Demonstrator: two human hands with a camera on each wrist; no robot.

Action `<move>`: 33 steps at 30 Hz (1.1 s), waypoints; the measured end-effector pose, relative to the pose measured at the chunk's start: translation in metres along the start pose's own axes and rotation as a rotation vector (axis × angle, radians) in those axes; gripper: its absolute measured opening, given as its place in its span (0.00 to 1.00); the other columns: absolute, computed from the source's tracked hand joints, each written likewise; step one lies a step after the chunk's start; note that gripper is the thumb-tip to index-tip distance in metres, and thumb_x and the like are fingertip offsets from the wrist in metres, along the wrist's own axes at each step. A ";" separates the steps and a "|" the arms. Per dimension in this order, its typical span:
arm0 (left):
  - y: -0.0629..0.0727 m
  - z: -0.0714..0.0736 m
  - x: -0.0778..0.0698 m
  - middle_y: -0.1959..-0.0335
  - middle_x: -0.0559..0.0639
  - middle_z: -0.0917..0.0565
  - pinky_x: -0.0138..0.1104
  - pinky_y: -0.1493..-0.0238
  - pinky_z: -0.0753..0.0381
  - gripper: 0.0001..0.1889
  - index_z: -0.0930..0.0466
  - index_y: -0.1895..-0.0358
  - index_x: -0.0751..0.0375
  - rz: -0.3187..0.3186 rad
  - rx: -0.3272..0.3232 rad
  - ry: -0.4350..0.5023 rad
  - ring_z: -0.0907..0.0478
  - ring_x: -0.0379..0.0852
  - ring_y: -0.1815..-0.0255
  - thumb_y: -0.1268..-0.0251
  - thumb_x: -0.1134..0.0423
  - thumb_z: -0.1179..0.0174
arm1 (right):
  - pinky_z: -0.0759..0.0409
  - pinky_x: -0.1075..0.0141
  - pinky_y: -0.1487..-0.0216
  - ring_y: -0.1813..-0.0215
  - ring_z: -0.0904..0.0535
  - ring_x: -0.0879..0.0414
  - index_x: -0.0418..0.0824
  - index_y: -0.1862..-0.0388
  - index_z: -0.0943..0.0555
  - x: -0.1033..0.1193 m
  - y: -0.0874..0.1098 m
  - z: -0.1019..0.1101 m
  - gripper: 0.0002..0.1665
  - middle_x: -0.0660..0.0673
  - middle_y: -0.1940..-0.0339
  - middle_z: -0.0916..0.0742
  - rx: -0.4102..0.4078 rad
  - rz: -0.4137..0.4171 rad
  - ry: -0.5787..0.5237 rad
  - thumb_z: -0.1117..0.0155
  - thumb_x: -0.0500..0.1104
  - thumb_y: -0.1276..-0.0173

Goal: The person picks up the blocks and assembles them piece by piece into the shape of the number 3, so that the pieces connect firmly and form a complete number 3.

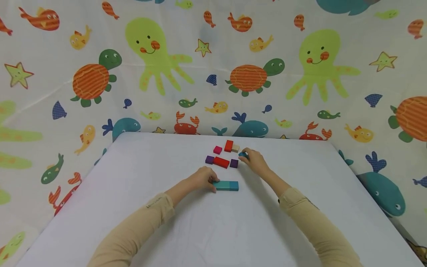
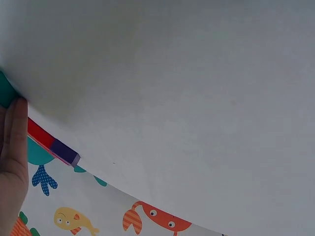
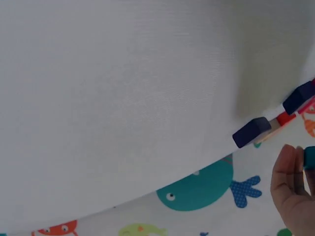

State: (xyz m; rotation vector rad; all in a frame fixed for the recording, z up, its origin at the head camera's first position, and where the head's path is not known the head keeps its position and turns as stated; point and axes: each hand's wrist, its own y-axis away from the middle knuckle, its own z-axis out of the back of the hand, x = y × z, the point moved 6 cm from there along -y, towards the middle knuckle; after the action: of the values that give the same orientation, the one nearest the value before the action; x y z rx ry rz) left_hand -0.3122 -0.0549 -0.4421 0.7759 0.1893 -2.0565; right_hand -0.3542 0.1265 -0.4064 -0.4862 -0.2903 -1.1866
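On the white table, a teal block (image 1: 221, 185) and a blue block (image 1: 234, 185) lie end to end in a row. My left hand (image 1: 202, 178) pinches the left end of the teal block between thumb and fingers. In the left wrist view, the hand (image 2: 14, 142) is partly cut off at the edge, beside a piece of the teal block (image 2: 7, 91). Farther back and to the right, my right hand (image 1: 257, 162) holds a small blue block (image 1: 242, 154) by its fingertips. That block (image 3: 309, 158) looks teal in the right wrist view.
Behind the row lie a purple block (image 1: 209, 160), a long red block (image 1: 221, 162) and another purple block (image 1: 234, 163). Beyond them are a pink block (image 1: 218, 150), a red block (image 1: 228, 145) and a tan block (image 1: 235, 148). A sea-animal curtain (image 1: 213, 66) hangs behind the table.
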 end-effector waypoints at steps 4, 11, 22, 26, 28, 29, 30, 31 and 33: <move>0.000 0.000 0.002 0.59 0.54 0.13 0.31 0.57 0.18 0.19 0.16 0.53 0.63 0.017 -0.004 -0.001 0.19 0.42 0.63 0.52 0.64 0.28 | 0.23 0.65 0.65 0.69 0.28 0.54 0.30 0.55 0.26 0.005 0.009 0.000 0.18 0.40 0.70 0.18 0.062 0.000 0.014 0.40 0.45 0.33; -0.001 0.001 0.000 0.59 0.54 0.13 0.31 0.57 0.18 0.19 0.16 0.53 0.62 0.012 -0.004 -0.001 0.20 0.42 0.65 0.52 0.63 0.28 | 0.25 0.70 0.68 0.70 0.28 0.55 0.32 0.58 0.24 0.007 0.017 -0.002 0.21 0.42 0.72 0.19 0.087 -0.081 -0.113 0.33 0.48 0.38; -0.001 0.000 0.000 0.60 0.53 0.13 0.30 0.58 0.18 0.19 0.15 0.54 0.63 -0.002 0.006 -0.022 0.21 0.40 0.66 0.53 0.64 0.28 | 0.25 0.74 0.71 0.74 0.26 0.58 0.33 0.52 0.25 -0.018 0.028 -0.013 0.22 0.44 0.72 0.20 0.106 -0.386 -0.491 0.33 0.46 0.38; -0.001 0.001 -0.001 0.59 0.53 0.13 0.30 0.58 0.18 0.20 0.16 0.53 0.63 0.005 0.007 -0.016 0.21 0.40 0.66 0.53 0.64 0.28 | 0.19 0.74 0.66 0.73 0.23 0.62 0.29 0.47 0.25 -0.026 0.030 -0.012 0.20 0.38 0.65 0.16 0.092 -0.412 -0.613 0.37 0.38 0.35; -0.002 0.001 -0.001 0.59 0.53 0.13 0.30 0.58 0.18 0.20 0.16 0.53 0.63 0.006 0.011 -0.018 0.21 0.40 0.66 0.53 0.63 0.28 | 0.17 0.72 0.63 0.70 0.21 0.62 0.28 0.45 0.25 -0.028 0.030 -0.012 0.20 0.34 0.58 0.16 0.107 -0.412 -0.651 0.40 0.35 0.33; -0.002 0.001 -0.001 0.59 0.53 0.13 0.30 0.58 0.18 0.20 0.16 0.53 0.63 0.008 0.013 -0.019 0.21 0.41 0.66 0.53 0.63 0.28 | 0.17 0.71 0.62 0.69 0.21 0.62 0.27 0.44 0.26 -0.029 0.031 -0.012 0.20 0.33 0.56 0.17 0.116 -0.415 -0.662 0.41 0.34 0.33; -0.002 0.000 -0.001 0.59 0.53 0.13 0.30 0.58 0.18 0.20 0.16 0.53 0.63 0.012 0.013 -0.022 0.21 0.40 0.65 0.52 0.63 0.28 | 0.17 0.71 0.61 0.68 0.20 0.62 0.26 0.44 0.26 -0.030 0.031 -0.014 0.20 0.32 0.54 0.18 0.129 -0.417 -0.671 0.42 0.34 0.33; -0.002 0.000 -0.001 0.59 0.53 0.13 0.30 0.58 0.18 0.20 0.16 0.53 0.62 0.018 0.014 -0.021 0.21 0.40 0.65 0.52 0.63 0.28 | 0.17 0.70 0.60 0.67 0.20 0.62 0.26 0.44 0.26 -0.031 0.032 -0.015 0.20 0.32 0.54 0.19 0.142 -0.421 -0.679 0.42 0.33 0.33; -0.002 -0.001 0.001 0.59 0.53 0.13 0.30 0.58 0.18 0.20 0.16 0.53 0.62 0.023 0.013 -0.024 0.21 0.40 0.66 0.53 0.62 0.28 | 0.17 0.70 0.60 0.67 0.21 0.62 0.25 0.44 0.26 -0.033 0.033 -0.019 0.20 0.34 0.56 0.20 0.168 -0.428 -0.676 0.41 0.34 0.33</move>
State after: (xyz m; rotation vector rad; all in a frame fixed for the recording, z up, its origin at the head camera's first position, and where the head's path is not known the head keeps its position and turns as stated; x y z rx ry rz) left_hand -0.3134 -0.0538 -0.4434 0.7578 0.1531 -2.0463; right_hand -0.3361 0.1528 -0.4445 -0.6905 -1.1102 -1.3652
